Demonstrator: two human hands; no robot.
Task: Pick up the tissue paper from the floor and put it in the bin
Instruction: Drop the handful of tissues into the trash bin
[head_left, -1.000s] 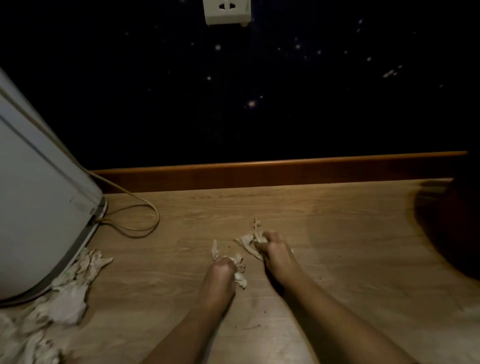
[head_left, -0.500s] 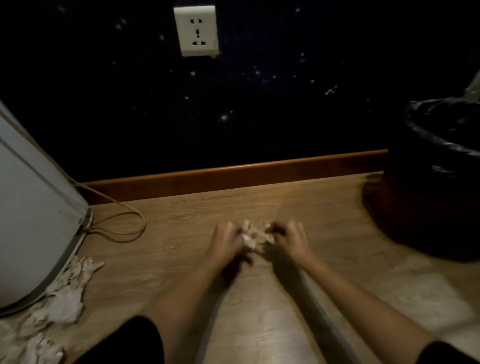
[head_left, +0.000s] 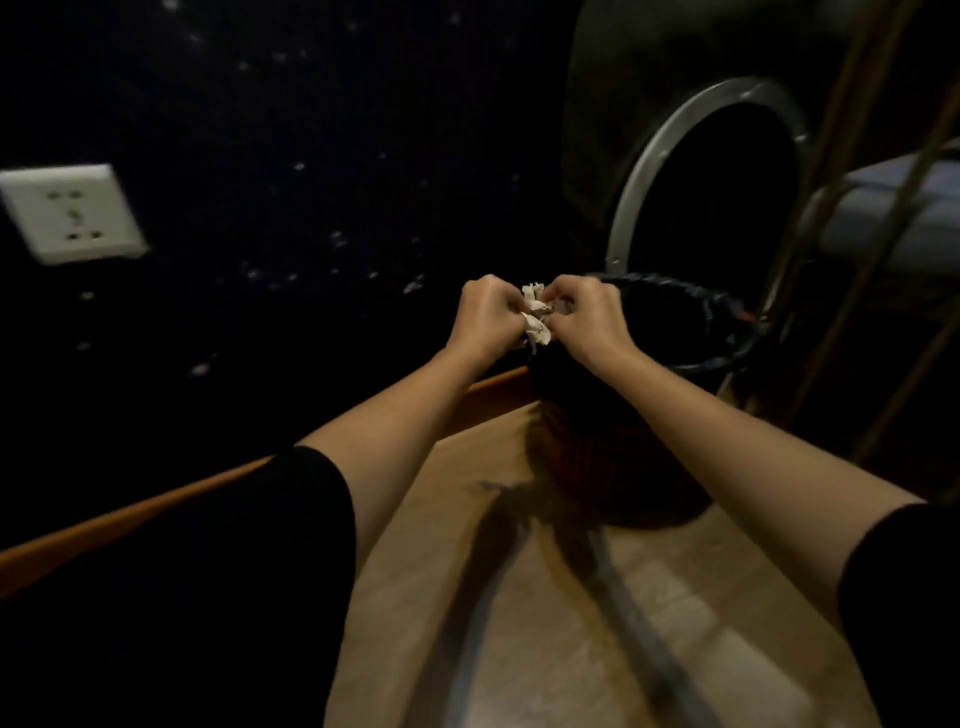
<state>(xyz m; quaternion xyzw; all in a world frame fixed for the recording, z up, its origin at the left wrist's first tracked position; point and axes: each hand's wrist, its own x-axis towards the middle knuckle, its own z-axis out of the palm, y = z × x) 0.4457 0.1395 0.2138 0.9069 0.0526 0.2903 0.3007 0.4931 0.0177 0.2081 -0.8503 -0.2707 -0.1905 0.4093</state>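
Observation:
A crumpled wad of white tissue paper (head_left: 536, 318) is pinched between both hands, held up in the air. My left hand (head_left: 483, 318) grips its left side and my right hand (head_left: 584, 318) grips its right side. The wad hangs at the left rim of the dark bin (head_left: 727, 332), which has a black liner and stands on the wooden floor. My right hand covers part of the bin's opening; the bin's inside is too dark to see.
A white wall socket (head_left: 70, 213) is on the dark wall at left. A wooden skirting board (head_left: 130, 506) runs along the floor. Behind the bin a round metal-rimmed lid (head_left: 675, 150) leans up. Rods and a grey object (head_left: 893, 218) stand at right.
Both hands have lifted the tissue off the floor and carried it right, up to the bin's rim. The view has swung right; the white appliance and other tissues have left view.

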